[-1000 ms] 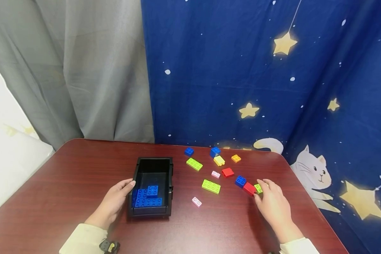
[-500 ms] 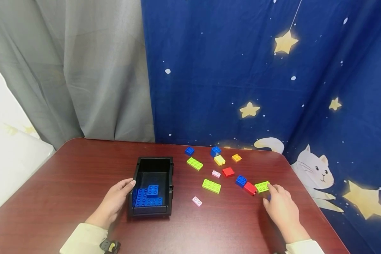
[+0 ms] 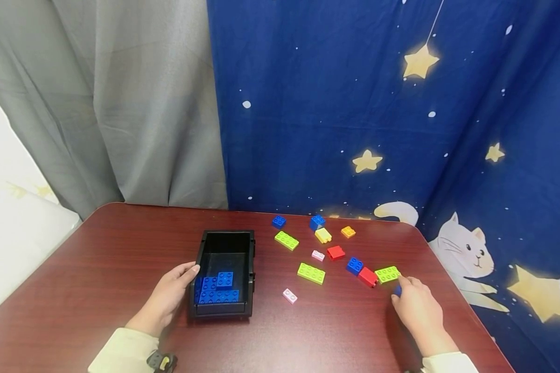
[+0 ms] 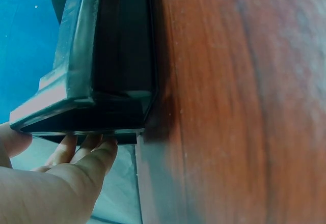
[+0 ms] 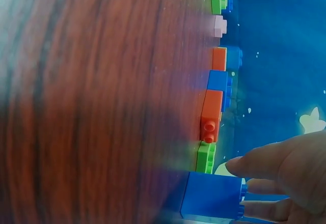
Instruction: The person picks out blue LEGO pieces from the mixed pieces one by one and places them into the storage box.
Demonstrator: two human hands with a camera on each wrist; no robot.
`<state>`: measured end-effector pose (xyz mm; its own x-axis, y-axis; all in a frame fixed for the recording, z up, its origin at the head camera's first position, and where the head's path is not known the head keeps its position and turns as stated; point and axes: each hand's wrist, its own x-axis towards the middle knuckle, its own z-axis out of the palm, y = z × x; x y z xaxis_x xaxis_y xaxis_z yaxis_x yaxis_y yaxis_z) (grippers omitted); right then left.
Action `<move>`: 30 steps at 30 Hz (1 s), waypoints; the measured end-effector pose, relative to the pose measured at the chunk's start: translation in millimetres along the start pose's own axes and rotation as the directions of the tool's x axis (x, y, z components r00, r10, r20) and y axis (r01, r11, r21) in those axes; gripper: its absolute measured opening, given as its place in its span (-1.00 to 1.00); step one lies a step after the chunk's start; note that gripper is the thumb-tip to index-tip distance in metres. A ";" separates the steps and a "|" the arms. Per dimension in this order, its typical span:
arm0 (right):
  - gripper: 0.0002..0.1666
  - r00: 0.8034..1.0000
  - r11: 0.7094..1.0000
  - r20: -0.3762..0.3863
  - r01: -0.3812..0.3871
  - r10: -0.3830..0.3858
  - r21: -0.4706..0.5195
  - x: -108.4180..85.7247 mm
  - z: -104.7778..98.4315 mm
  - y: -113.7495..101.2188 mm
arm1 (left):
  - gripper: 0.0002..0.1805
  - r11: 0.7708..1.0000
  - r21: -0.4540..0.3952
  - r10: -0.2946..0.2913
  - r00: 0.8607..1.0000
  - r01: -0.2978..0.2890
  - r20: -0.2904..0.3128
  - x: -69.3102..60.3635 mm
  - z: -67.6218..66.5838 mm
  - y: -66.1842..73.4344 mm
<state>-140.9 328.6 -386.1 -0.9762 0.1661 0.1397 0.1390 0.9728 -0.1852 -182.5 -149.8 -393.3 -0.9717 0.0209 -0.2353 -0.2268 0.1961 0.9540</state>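
My left hand [image 3: 165,296] grips the left wall of a black box [image 3: 228,311], thumb over the rim; the left wrist view has the fingers [image 4: 97,155] against the box's outer side [image 4: 122,40]. Inside lie several blue bricks [image 3: 218,296]. On the right, my right hand [image 3: 420,308] is over a blue brick [image 3: 398,290], mostly hidden from above. In the right wrist view this brick [image 5: 211,196] stands on the table, with the hand [image 5: 290,175] at its studs, fingers extended; contact is unclear. A lime brick [image 3: 387,274] lies just beyond the fingertips.
Red [image 3: 367,277] and blue [image 3: 354,266] bricks lie left of the lime one. Other lime [image 3: 311,273], pink [image 3: 290,296], red [image 3: 336,253], yellow [image 3: 323,235], orange [image 3: 348,231] and blue [image 3: 278,221] bricks are scattered mid-table. Curtains hang behind the table.
My right hand has moved right, off the lime brick, which now shows fully, and over the blue one. The left hand and the box have stayed in place.
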 end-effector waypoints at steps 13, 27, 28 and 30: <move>-0.53 1.000 1.000 0.007 0.004 -0.004 -0.011 1.7 1.7 4.8 | -0.42 1.000 -0.004 0.005 1.000 -0.005 -0.004 0.1 0.1 -0.8; -0.60 0.999 1.000 0.027 0.018 -0.018 -0.007 1.8 -0.3 7.8 | -0.42 1.000 -0.013 0.004 1.000 -0.004 -0.011 0.9 1.3 -2.4; -0.60 0.999 1.000 0.029 0.015 -0.015 -0.004 1.6 -0.4 7.8 | -0.42 1.000 -0.011 0.004 1.000 -0.004 -0.011 1.2 1.4 -2.6; -0.61 1.000 1.000 0.026 0.013 -0.013 0.001 1.3 -0.6 8.0 | -0.42 1.000 -0.011 0.003 1.000 -0.004 -0.010 1.7 1.4 -3.1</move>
<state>-141.0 336.7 -386.8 -0.9820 0.1488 0.1164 0.1259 0.9748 -0.1840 -183.4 -149.0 -396.9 -0.9731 0.0114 -0.2301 -0.2241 0.1850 0.9569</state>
